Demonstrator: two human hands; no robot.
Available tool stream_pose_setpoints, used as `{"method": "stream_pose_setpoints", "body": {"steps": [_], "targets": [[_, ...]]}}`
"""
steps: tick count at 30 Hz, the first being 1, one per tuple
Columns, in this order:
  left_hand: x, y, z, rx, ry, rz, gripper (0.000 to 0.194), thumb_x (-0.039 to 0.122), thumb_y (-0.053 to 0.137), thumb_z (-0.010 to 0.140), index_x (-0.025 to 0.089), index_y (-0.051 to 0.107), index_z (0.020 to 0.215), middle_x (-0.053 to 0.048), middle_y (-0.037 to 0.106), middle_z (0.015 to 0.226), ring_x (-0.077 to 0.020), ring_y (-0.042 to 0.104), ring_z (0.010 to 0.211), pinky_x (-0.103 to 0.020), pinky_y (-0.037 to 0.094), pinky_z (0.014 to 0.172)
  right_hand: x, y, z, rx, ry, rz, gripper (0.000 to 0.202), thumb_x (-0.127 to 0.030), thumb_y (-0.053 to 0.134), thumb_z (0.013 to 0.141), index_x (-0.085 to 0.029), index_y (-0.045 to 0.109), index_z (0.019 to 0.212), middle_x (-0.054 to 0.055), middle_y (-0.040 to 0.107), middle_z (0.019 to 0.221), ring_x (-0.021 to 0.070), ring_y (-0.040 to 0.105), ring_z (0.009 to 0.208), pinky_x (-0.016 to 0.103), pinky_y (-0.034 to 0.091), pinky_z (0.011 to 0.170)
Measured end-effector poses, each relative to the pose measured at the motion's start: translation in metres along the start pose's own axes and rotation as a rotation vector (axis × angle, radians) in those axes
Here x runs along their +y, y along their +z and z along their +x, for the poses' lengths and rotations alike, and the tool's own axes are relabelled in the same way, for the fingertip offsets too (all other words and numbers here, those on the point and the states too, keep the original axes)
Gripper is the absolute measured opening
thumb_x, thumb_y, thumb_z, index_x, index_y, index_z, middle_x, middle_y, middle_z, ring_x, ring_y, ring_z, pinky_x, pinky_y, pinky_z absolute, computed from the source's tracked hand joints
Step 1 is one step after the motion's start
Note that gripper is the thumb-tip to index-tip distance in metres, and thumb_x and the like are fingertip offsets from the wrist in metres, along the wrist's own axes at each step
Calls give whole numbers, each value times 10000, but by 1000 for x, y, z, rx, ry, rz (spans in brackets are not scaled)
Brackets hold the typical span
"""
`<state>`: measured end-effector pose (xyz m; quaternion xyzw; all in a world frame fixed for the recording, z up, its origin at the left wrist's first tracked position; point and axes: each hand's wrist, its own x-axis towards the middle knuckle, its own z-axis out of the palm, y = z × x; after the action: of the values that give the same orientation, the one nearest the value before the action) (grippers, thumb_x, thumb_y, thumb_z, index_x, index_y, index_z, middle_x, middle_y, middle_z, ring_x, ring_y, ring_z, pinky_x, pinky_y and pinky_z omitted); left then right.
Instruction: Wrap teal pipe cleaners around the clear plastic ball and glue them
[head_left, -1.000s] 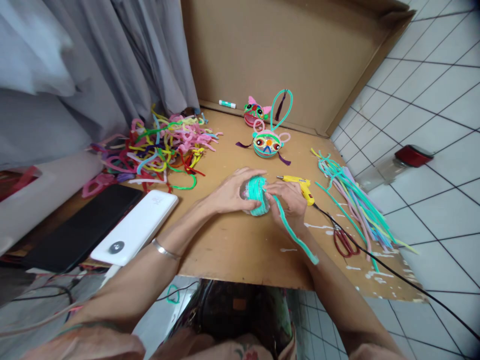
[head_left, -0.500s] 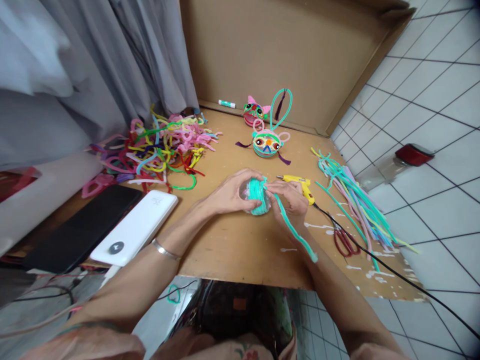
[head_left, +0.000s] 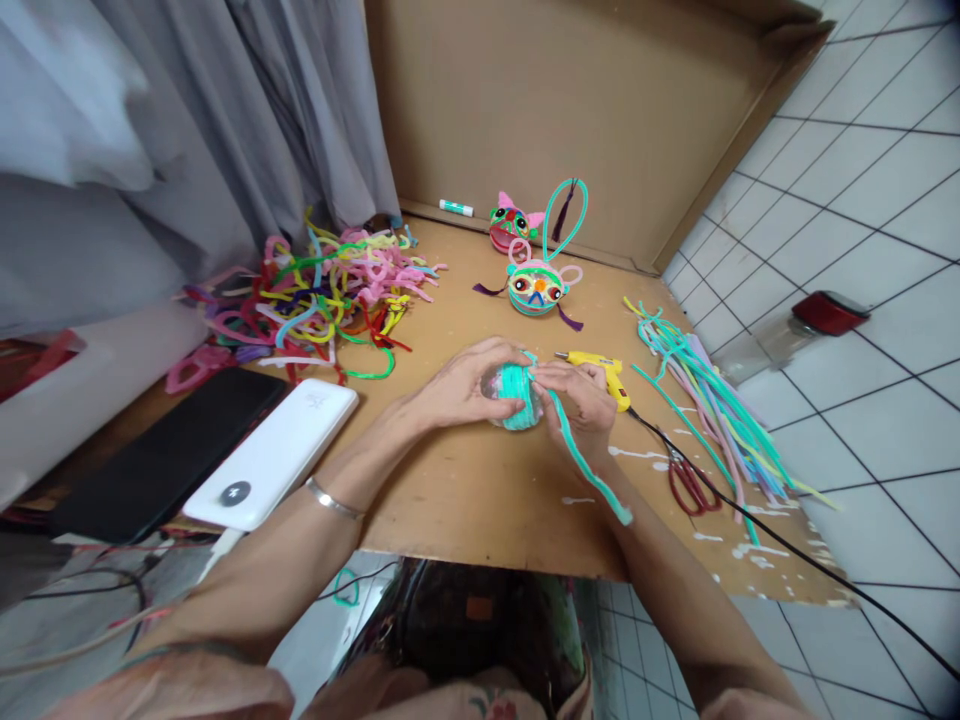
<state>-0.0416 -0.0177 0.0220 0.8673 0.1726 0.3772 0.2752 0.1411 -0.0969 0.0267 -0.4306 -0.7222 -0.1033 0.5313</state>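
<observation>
Centrally, a clear ball [head_left: 516,398] banded in turquoise was held over the brown table [head_left: 450,490]. The left hand [head_left: 476,385] clasped it from the side, while the right hand [head_left: 581,402] pinched a turquoise pipe cleaner [head_left: 576,456] at the ball's edge, one end trailing free. Just beyond that hand lay a yellow glue gun [head_left: 609,372]; farther back stood a tasselled figure [head_left: 535,290].

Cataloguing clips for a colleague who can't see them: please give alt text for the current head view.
A person's left hand grips a rounded object wrapped in turquoise, while the right hand holds a trailing turquoise fuzzy stem against its side. On the table are two animal-face figures, a colorful stem tangle, a yellow glue gun, red-handled scissors and a stem bundle.
</observation>
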Motion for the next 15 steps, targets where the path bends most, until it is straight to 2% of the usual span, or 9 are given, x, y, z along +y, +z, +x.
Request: {"method": "stream_pose_setpoints", "body": {"steps": [3, 8, 12, 15], "targets": [[3, 1, 0, -6, -11, 43, 447, 408, 675, 806, 194, 604, 1192, -108, 664, 1254, -274, 613, 1207, -446, 483, 1047, 1, 0, 0, -1, 7, -1, 153, -249, 606, 948, -244, 691, 821, -7, 796, 825, 193, 762, 890, 383, 456, 830], [6, 2, -2, 23, -127, 73, 603, 449, 713, 748, 195, 546, 1268, -109, 667, 1257, -277, 653, 1124, -430, 515, 996, 2, 0, -1, -14, 26, -18, 166, -267, 593, 953, -252, 707, 833, -3, 800, 841, 198, 763, 885, 393, 461, 848], [4, 1, -2, 9, -50, 62, 541, 433, 693, 785, 202, 576, 1260, -111, 665, 1279, -272, 639, 1170, -429, 500, 1029, 2, 0, -1, -19, 6, -40, 160, -275, 594, 958, -249, 692, 833, -6, 801, 847, 194, 766, 891, 389, 464, 837], [3, 1, -1, -2, 6, 55, 489, 413, 686, 815, 201, 604, 1248, -123, 666, 1286, -273, 627, 1203, -436, 496, 1041, 2, -1, 0, -3, -24, -6, 123, -224, 610, 945, -247, 689, 855, -19, 800, 839, 189, 766, 886, 382, 450, 837]]}}
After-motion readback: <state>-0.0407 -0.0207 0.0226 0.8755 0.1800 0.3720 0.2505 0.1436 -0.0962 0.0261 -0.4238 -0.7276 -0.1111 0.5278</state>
